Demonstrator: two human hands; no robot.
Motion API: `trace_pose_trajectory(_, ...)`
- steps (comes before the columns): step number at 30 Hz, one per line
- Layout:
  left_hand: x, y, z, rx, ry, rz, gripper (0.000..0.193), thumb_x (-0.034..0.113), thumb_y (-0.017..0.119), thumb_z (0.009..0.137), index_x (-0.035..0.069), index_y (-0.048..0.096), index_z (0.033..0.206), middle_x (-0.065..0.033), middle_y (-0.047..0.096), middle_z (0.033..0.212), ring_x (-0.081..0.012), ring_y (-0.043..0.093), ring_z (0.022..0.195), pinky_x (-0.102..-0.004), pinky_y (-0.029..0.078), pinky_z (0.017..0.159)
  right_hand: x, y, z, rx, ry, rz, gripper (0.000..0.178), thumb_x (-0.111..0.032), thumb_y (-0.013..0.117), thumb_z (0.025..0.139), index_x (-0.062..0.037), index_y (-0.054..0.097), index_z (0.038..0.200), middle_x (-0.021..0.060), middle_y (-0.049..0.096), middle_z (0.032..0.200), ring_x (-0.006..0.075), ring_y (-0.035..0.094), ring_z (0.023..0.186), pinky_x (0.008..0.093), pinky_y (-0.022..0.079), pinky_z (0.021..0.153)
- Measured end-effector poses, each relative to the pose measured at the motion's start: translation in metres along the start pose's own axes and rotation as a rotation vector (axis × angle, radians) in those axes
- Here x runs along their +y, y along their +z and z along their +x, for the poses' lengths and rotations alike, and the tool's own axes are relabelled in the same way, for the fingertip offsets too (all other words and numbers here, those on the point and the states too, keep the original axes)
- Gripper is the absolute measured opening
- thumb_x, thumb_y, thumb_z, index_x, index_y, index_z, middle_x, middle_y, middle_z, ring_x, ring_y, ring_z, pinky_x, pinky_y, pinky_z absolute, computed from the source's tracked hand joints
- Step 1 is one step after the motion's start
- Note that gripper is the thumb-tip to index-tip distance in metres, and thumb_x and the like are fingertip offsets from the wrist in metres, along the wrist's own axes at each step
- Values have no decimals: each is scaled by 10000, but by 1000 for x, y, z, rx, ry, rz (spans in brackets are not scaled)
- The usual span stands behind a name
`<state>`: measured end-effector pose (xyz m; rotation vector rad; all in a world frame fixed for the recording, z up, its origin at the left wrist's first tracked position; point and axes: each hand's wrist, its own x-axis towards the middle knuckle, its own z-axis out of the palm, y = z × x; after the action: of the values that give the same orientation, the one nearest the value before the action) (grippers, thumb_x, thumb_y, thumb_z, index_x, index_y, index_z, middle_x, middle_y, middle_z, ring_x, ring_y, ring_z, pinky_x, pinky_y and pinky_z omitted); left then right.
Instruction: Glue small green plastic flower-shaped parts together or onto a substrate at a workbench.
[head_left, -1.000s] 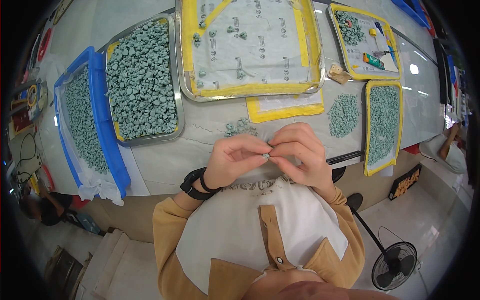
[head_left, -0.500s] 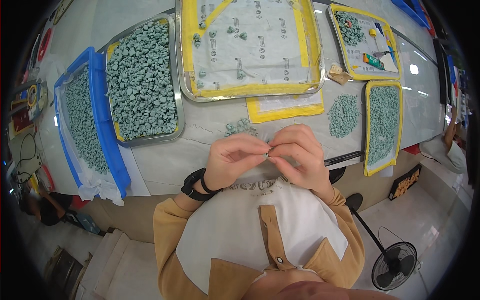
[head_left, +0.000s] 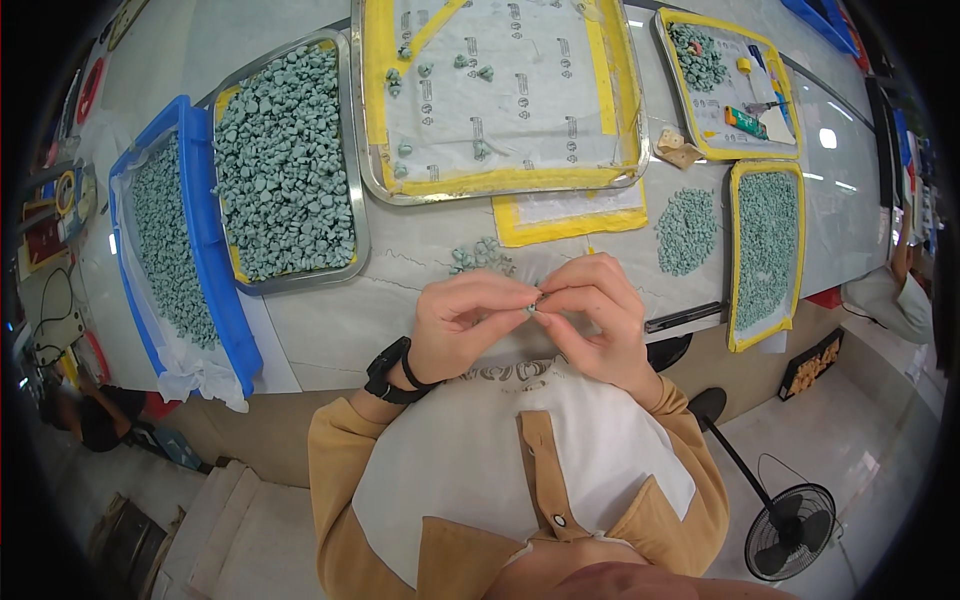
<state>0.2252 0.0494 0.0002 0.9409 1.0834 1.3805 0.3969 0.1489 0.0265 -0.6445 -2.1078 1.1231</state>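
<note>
Above the near edge of the table, my left hand (head_left: pixel 468 318) and my right hand (head_left: pixel 597 316) meet fingertip to fingertip. Both are closed in a pinch around a tiny grey-green piece (head_left: pixel 533 307), mostly covered by the fingers. Its exact kind is too small to make out. Just beyond my left hand lies a small group of loose grey-green stone-like pieces (head_left: pixel 478 256) on the table. A wider heap of smaller similar pieces (head_left: pixel 686 232) lies beyond my right hand.
A blue tray (head_left: pixel 196 225) and a metal tray (head_left: pixel 361 225), both full of grey-green pieces, stand left. A large paper-lined tray (head_left: pixel 520 186) holds a few. Right are two yellow-edged trays, one with a green box (head_left: pixel 746 122). A black fan (head_left: pixel 788 530) stands on the floor.
My right hand has shifted very slightly, and the pinched fingertips have turned a little around the piece. The trays and heaps look unchanged.
</note>
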Motion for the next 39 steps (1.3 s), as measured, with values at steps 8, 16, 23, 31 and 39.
trace_pose_trajectory(8, 1, -2, 3, -41, -6, -33, 248, -137, 637, 819, -35, 696, 1037, -169, 666, 1068, -210, 661, 970, -294, 534, 834, 5, -1, -1, -14, 33, 97, 213, 5, 768, 645, -58, 648, 809, 50, 645, 859, 230, 603, 799, 338, 436, 718)
trace_pose_trajectory(16, 1, -4, 3, -76, -2, 23, 243, -141, 623, 822, -37, 699, 1028, -175, 668, 1065, -205, 659, 961, -290, 534, 823, 9, -3, -3, -64, 86, 157, 169, -8, 773, 687, -34, 674, 822, 77, 643, 877, 233, 603, 821, 338, 465, 732)
trace_pose_trajectory(23, -1, -1, 1, -6, -45, -99, 262, -150, 619, 816, -42, 689, 1044, -172, 671, 1061, -205, 656, 976, -288, 528, 843, 6, -2, 0, -33, 35, 80, 210, 12, 758, 666, -60, 669, 842, 51, 674, 888, 226, 618, 824, 329, 437, 732)
trace_pose_trajectory(31, 1, 2, 2, 21, 46, 127, 240, -126, 590, 828, -52, 687, 1035, -167, 672, 1042, -179, 666, 892, -275, 543, 768, 3, 1, 0, -4, 32, 6, 206, 26, 746, 649, -62, 653, 810, 44, 682, 893, 216, 627, 812, 335, 442, 724)
trace_pose_trajectory(39, -1, 2, -1, 4, 48, 201, 247, -114, 586, 821, -51, 689, 1036, -158, 671, 1030, -148, 643, 829, -266, 532, 753, 7, 4, -5, -6, 54, 33, 195, 31, 741, 646, -64, 644, 785, 40, 674, 862, 232, 622, 799, 367, 455, 772)
